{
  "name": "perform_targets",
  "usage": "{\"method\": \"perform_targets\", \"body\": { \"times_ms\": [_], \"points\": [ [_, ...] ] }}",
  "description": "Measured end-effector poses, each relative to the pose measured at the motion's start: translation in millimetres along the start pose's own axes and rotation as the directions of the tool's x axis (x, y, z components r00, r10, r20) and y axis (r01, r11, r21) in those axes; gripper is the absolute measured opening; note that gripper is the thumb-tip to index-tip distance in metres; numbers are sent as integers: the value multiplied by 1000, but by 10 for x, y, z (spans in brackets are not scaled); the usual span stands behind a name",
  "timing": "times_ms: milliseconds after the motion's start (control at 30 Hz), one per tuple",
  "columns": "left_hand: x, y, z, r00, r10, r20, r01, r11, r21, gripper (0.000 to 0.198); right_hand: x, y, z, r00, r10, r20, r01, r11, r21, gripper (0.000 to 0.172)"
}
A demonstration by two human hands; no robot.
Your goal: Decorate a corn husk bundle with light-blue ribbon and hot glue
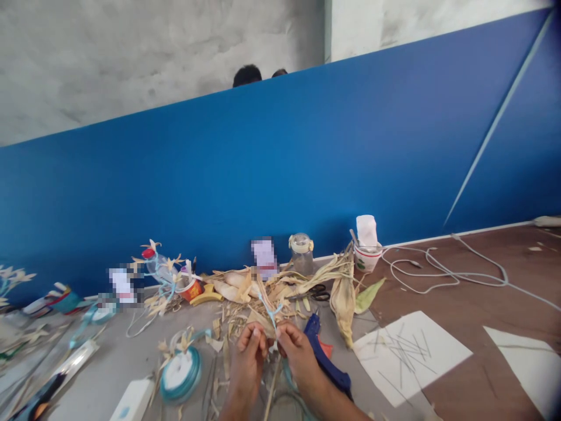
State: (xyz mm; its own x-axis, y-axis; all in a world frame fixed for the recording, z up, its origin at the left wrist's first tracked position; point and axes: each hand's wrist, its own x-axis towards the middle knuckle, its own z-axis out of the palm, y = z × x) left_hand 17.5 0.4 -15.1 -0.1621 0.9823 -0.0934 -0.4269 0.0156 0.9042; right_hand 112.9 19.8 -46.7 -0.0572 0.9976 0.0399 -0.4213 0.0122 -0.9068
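My right hand [298, 354] pinches a thin stem [272, 314] wrapped in light blue ribbon, held upright in front of me. The stem's pale upper end reaches toward a pile of dried corn husks [236, 286]. Close beside it, my left hand [251, 348] has its fingers curled together; what lies between them, if anything, is too small to make out. Below both hands, a loop of teal ribbon [287, 371] hangs or lies by my right wrist. A dark blue glue gun [326, 362] rests just right of that hand, partly behind the forearm.
A teal ribbon spool [182, 377] and white box [131, 400] lie left. Behind the husks stand a glass jar [301, 254] and paper cup [368, 257]. Thin wires cover white paper [412, 356] at right. A white cable [438, 272] trails near the blue partition [263, 175].
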Motion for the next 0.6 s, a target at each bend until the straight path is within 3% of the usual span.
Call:
{"method": "perform_targets", "body": {
  "times_ms": [333, 600],
  "points": [
    [20, -11, -19, 998, -63, 30, 65, 994, -84, 31, -17, -45, 20, 1000, 2, -6, -2, 1000, 13, 32],
    [36, 55, -18, 996, -68, 59, 74, 993, -96, 18, -5, 24, -7, 1000, -9, 6, 9, 1000, 29, 28]
  ]
}}
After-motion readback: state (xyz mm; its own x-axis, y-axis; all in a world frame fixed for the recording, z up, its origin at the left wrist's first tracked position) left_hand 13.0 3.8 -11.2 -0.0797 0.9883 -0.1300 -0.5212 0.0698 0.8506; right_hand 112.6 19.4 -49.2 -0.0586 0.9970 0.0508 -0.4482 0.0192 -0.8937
